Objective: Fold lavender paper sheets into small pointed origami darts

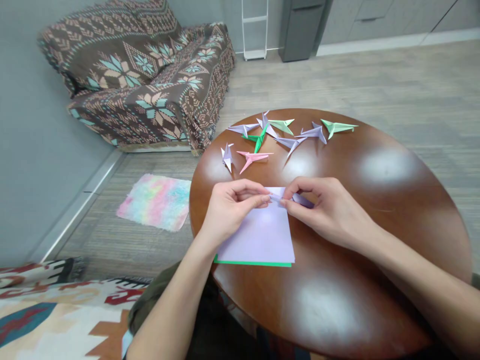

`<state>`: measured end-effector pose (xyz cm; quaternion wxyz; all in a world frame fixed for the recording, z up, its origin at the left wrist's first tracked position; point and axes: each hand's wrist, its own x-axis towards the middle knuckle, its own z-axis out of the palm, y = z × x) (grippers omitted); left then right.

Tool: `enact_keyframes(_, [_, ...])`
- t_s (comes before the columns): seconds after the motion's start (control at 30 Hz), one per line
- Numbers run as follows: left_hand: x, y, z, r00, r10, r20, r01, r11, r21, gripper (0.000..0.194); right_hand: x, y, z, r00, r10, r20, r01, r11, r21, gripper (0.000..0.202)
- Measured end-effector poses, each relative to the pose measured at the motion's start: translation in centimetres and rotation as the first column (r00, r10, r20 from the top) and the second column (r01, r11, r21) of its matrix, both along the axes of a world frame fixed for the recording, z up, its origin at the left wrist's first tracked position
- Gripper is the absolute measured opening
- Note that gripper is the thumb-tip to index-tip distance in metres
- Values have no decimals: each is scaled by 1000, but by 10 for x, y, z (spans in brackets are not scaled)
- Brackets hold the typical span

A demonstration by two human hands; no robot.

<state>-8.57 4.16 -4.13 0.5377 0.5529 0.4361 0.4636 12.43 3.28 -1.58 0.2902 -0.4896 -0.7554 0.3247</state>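
Note:
Between my two hands is a small folded piece of lavender paper (302, 201), narrow and pointed at its right end. My left hand (238, 202) pinches its left part with thumb and fingertips. The thumb and forefinger of my right hand (326, 207) close on it from the right, and the pointed end shows inside that palm. Below both hands lies a stack of square paper (258, 237), lavender on top with a green sheet (255, 263) showing along the near edge. My fingers hide part of the folded piece.
Several folded paper cranes lie at the far side of the round brown table (375, 210), among them a pink crane (253, 159), a dark green crane (258, 139) and a lavender crane (227, 156). A patterned sofa (150, 85) and a pastel rug (157, 201) are beyond the table to the left.

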Motion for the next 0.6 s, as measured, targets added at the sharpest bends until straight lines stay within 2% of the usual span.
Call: enact_keyframes(0.6, [3, -2, 0, 999, 1, 53, 5, 994, -107, 21, -4, -2, -4, 1000, -14, -23, 15, 999, 33, 8])
